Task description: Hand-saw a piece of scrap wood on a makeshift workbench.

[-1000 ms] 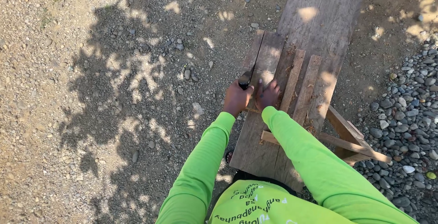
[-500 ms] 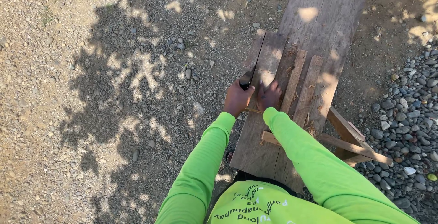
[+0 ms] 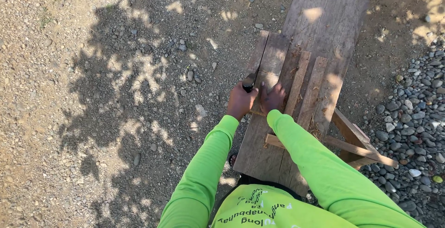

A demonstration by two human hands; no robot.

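Observation:
My left hand (image 3: 240, 102) is closed around the dark handle of a knife-like tool (image 3: 249, 83). Its blade runs up along the left edge of a short weathered board (image 3: 271, 54). My right hand (image 3: 273, 97) lies flat on that same board, right beside the left hand, fingers spread. The board rests on a long wooden bench (image 3: 327, 14). Two narrow wooden slats (image 3: 299, 77) lie to the right of my right hand. Both arms are in bright green sleeves.
A slanted wooden leg brace (image 3: 359, 142) sticks out at the bench's right side. Grey river stones (image 3: 415, 112) cover the ground on the right. Gravelly dirt with tree shadow (image 3: 116, 93) spreads to the left. A sandalled foot (image 3: 233, 159) shows under the bench edge.
Both hands stay in nearly the same spot on the board; the view has shifted only slightly.

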